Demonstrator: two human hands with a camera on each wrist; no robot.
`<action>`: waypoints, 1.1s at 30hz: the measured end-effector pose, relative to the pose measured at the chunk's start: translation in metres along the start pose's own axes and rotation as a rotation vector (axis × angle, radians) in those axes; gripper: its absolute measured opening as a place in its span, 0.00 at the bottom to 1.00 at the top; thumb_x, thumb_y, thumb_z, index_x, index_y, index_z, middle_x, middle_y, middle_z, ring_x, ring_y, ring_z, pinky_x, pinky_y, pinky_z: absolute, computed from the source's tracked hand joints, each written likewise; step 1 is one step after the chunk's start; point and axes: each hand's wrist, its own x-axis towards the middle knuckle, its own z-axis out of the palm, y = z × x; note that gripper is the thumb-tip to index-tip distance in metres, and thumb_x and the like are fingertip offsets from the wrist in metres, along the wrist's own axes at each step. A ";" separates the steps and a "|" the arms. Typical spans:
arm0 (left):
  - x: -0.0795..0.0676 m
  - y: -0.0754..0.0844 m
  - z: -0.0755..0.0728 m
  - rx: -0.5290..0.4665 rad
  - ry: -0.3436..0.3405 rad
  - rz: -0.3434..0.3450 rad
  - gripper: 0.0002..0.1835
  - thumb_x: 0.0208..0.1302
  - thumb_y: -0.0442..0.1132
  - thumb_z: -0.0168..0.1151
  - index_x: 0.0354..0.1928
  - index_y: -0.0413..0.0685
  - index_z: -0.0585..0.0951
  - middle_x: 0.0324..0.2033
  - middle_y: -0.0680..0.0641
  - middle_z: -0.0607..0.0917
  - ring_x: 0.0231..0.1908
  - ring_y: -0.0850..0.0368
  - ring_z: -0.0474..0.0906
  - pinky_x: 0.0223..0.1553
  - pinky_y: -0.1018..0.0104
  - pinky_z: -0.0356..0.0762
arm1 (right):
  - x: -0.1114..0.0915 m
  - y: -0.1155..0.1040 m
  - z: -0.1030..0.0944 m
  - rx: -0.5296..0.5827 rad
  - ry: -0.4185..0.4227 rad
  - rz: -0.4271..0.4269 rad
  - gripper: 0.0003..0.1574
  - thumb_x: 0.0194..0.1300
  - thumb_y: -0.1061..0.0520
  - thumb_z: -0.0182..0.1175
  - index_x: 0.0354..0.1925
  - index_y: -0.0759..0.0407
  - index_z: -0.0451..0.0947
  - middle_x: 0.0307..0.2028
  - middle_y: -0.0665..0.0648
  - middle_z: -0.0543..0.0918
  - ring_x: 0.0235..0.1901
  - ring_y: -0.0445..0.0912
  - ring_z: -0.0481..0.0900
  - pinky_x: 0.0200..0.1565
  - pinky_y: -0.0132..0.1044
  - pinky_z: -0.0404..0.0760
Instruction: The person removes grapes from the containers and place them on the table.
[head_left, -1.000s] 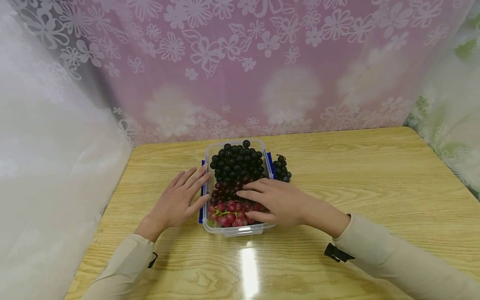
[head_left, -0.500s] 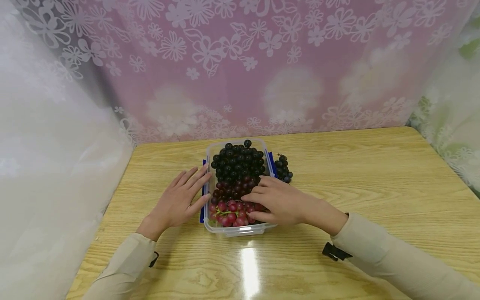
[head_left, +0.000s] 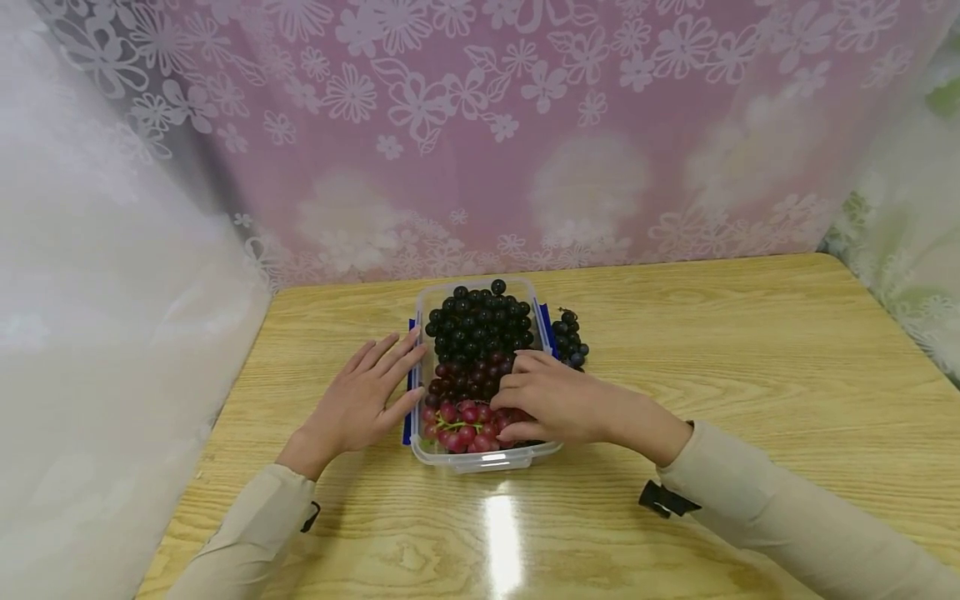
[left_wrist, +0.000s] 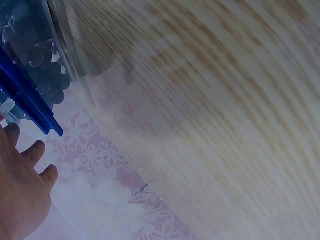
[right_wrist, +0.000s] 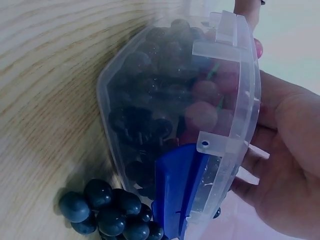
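Observation:
A clear plastic food container (head_left: 450, 461) with blue side clips sits on the table, filled with grapes. Black grapes (head_left: 472, 327) fill its far part, dark red grapes (head_left: 463, 381) the middle, and a bunch of red grapes (head_left: 459, 427) on a green stem the near end. My left hand (head_left: 356, 404) lies with straight, spread fingers against the container's left rim. Over the right rim reaches my right hand (head_left: 551, 400), its fingers and thumb curled round the red grapes at that side. In the right wrist view the container's wall partly hides those fingers.
Outside the container, by its right blue clip (right_wrist: 180, 190), lies a small bunch of black grapes (right_wrist: 112, 212). The wooden table (head_left: 720, 350) meets a pink floral curtain (head_left: 480, 192) at the back, with pale curtains at both sides.
My right hand's fingers have drawn back from the dark grapes towards the right rim and curled in. The left hand stays at the left rim. The view has shifted slightly.

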 end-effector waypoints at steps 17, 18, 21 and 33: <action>0.001 0.001 0.001 0.008 0.008 -0.002 0.33 0.74 0.60 0.37 0.75 0.54 0.55 0.73 0.51 0.52 0.71 0.47 0.50 0.69 0.48 0.44 | 0.006 -0.002 0.001 0.127 -0.103 0.088 0.13 0.66 0.42 0.60 0.39 0.48 0.76 0.31 0.39 0.78 0.36 0.42 0.70 0.67 0.56 0.48; 0.001 0.002 0.001 0.008 0.005 -0.004 0.33 0.74 0.60 0.37 0.75 0.55 0.55 0.73 0.51 0.51 0.71 0.47 0.50 0.69 0.48 0.44 | 0.006 -0.001 0.002 0.137 -0.101 0.079 0.12 0.66 0.42 0.60 0.39 0.48 0.75 0.30 0.39 0.77 0.37 0.42 0.70 0.67 0.56 0.48; 0.001 0.002 0.001 0.008 -0.005 -0.008 0.33 0.74 0.60 0.38 0.75 0.55 0.54 0.74 0.52 0.50 0.71 0.48 0.49 0.69 0.48 0.45 | 0.006 0.003 0.003 0.178 -0.089 0.055 0.10 0.65 0.44 0.61 0.39 0.47 0.75 0.30 0.37 0.76 0.37 0.41 0.71 0.67 0.56 0.47; 0.000 0.003 0.000 0.010 -0.013 -0.017 0.33 0.74 0.59 0.37 0.75 0.56 0.54 0.74 0.52 0.50 0.71 0.48 0.49 0.70 0.49 0.42 | 0.007 0.012 0.005 0.297 0.056 0.049 0.08 0.60 0.46 0.64 0.36 0.43 0.75 0.29 0.35 0.73 0.31 0.38 0.70 0.67 0.50 0.47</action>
